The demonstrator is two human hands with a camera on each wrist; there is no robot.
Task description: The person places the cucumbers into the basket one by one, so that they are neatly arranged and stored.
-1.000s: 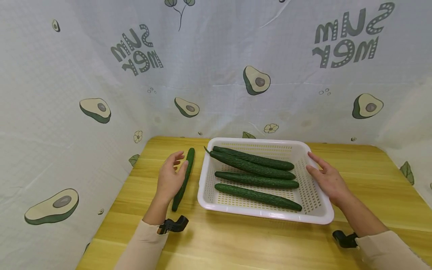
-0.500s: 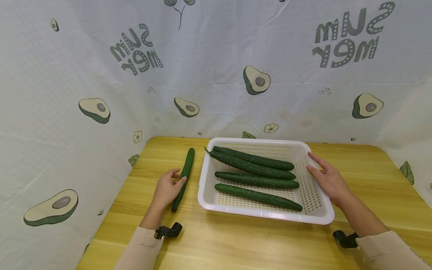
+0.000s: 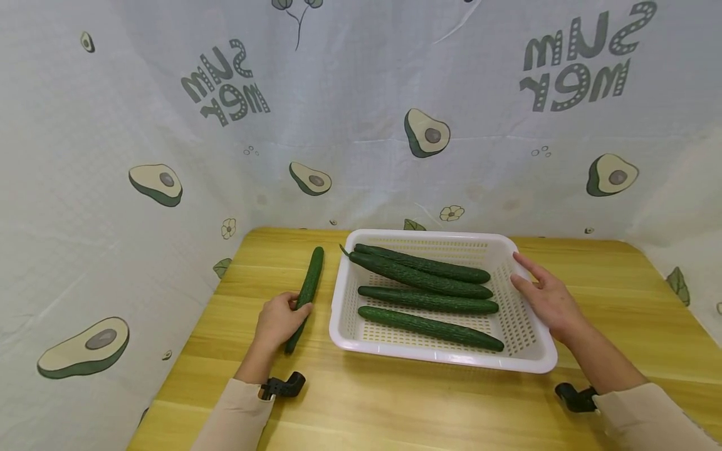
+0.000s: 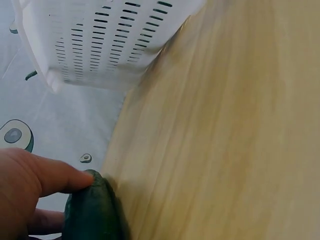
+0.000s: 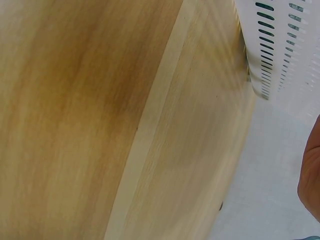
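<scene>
A dark green cucumber [image 3: 312, 275] lies lengthwise on the table, left of the basket. My left hand [image 3: 279, 322] grips its near half, thumb on the right side and fingers round the left. From the left wrist, the thumb and a finger [image 4: 47, 220] show against the cucumber [image 4: 95, 212]. My right hand [image 3: 551, 305] holds the right rim of a white perforated plastic basket [image 3: 440, 361], thumb over the rim. Several more cucumbers [image 3: 431, 326] lie crosswise in the basket, one with a thin curled stem. In the right wrist view only a bit of the hand [image 5: 311, 172] shows.
The wooden table [image 3: 406, 410] has its back edge near a pale curtain [image 3: 361, 125] printed with avocados and lettering. Black wrist cameras [image 3: 284, 385] sit on both wrists. The basket wall [image 4: 105, 45] rises beside the left hand's work.
My left hand has come down and towards me along the loose cucumber, and its fingers have closed round it. The right hand stays at the basket rim.
</scene>
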